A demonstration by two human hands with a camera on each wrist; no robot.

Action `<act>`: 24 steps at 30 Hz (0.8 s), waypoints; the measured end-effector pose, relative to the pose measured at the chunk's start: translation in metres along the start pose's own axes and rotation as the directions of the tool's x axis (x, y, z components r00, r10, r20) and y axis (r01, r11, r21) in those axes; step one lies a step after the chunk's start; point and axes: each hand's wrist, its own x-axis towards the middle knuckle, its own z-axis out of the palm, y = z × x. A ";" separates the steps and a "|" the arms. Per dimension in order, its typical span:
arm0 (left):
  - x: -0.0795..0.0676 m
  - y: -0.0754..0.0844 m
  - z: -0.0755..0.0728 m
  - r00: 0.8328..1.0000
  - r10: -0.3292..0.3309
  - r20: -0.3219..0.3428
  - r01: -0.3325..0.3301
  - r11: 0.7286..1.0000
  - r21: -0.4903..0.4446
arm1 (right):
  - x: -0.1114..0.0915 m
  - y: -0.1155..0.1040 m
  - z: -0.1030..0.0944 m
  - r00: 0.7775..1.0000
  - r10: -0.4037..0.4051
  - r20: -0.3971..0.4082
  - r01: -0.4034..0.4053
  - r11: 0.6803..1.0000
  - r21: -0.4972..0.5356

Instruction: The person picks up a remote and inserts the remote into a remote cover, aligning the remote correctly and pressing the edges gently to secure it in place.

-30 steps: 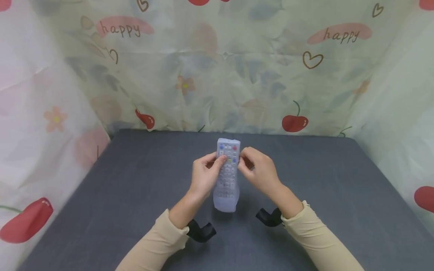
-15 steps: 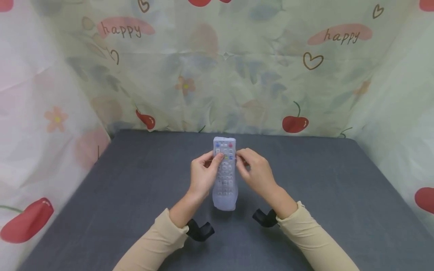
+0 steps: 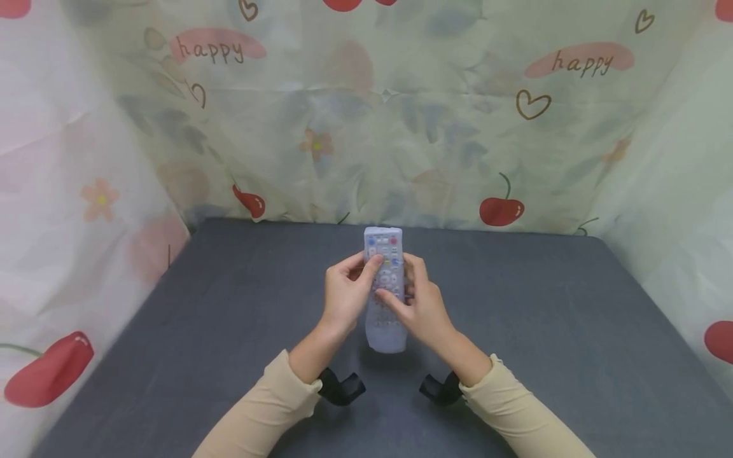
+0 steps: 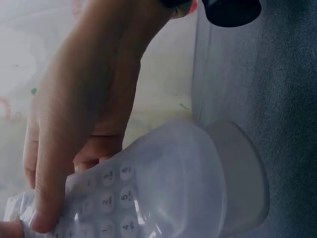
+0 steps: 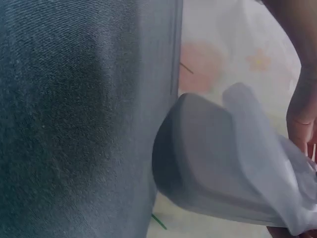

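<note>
A pale remote control (image 3: 387, 334) in a translucent, soft-looking cover (image 4: 163, 163) is held up above the table, its long side running away from me. Its keypad shows through the cover, while the grey near end (image 5: 203, 148) sticks out past the cover's rim in both wrist views. My left hand (image 3: 345, 296) grips the left edge, thumb across the upper buttons. On the other side my right hand (image 3: 426, 308) holds the right edge, with its thumb on the middle of the keypad. The fingers behind the remote are mostly hidden.
A dark grey table (image 3: 258, 286) lies beneath the hands. Patterned curtains (image 3: 378, 127) rise behind it and at both sides. Black curved pieces, one at the left wrist (image 3: 342, 388) and one at the right wrist (image 3: 439, 389), jut inward low over the table.
My right hand has shifted from the remote's upper right edge, bringing its thumb down onto the keypad. The left hand keeps its grip, and the remote has moved only slightly.
</note>
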 end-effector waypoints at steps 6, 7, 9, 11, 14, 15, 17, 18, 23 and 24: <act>0.001 0.002 -0.004 0.997 -0.008 0.075 0.000 0.994 0.107 | -0.001 0.003 -0.001 0.999 0.022 -0.029 -0.021 0.999 0.040; 0.001 0.002 -0.005 0.996 -0.009 0.094 -0.004 0.991 0.133 | -0.001 0.003 -0.001 0.999 0.026 -0.024 -0.025 0.999 0.049; 0.002 0.002 -0.007 0.991 -0.003 0.131 -0.020 0.985 0.174 | -0.001 0.004 -0.003 0.999 0.039 -0.010 -0.038 0.997 0.069; 0.002 0.002 -0.010 0.987 0.016 0.161 -0.047 0.981 0.188 | -0.001 0.003 -0.005 0.999 0.054 -0.008 -0.053 0.995 0.086; 0.002 0.002 -0.013 0.984 0.062 0.170 -0.093 0.979 0.181 | -0.001 0.003 -0.009 0.996 0.084 -0.007 -0.083 0.990 0.111; 0.002 0.003 -0.014 0.983 0.082 0.165 -0.112 0.977 0.182 | 0.000 0.003 -0.009 0.995 0.096 -0.005 -0.094 0.988 0.120; 0.002 0.003 -0.016 0.983 0.106 0.148 -0.133 0.973 0.188 | 0.000 0.003 -0.011 0.994 0.114 0.002 -0.113 0.984 0.138; 0.002 0.003 -0.016 0.984 0.111 0.137 -0.136 0.972 0.193 | 0.000 0.002 -0.011 0.993 0.118 0.008 -0.118 0.982 0.146; 0.001 0.003 -0.014 0.991 0.112 0.079 -0.127 0.968 0.215 | -0.002 0.001 -0.011 0.992 0.123 0.023 -0.125 0.978 0.170; 0.001 0.003 -0.013 0.990 0.119 0.070 -0.131 0.967 0.218 | -0.002 0.000 -0.010 0.992 0.126 0.022 -0.128 0.976 0.176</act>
